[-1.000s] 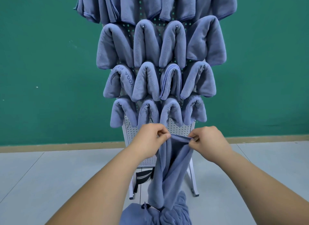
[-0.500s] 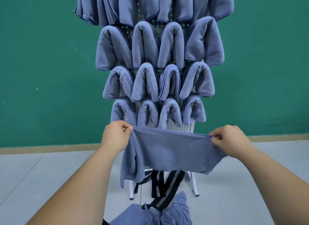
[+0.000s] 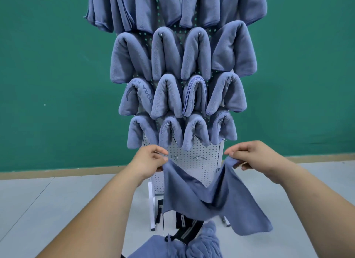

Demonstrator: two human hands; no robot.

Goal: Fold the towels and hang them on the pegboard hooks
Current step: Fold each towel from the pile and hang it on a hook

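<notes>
A blue-grey towel (image 3: 215, 198) hangs slack between my hands in front of the white pegboard (image 3: 194, 161). My left hand (image 3: 149, 160) pinches its left top corner and my right hand (image 3: 251, 158) pinches the right top corner. The top edge sags in a deep V between them. Two bare metal hooks (image 3: 175, 157) show on the board just above the towel. Several folded blue towels (image 3: 180, 96) hang in rows on the hooks higher up.
A pile of more blue towels (image 3: 178, 246) with a black strap (image 3: 184, 232) lies at the bottom of the view. The pegboard stands on white legs (image 3: 152, 209) on a pale floor, with a green wall (image 3: 48, 75) behind.
The towel went from bunched between close hands to spread wide and taut. Now the hands are slightly nearer, and the top edge has dropped into a slack V.
</notes>
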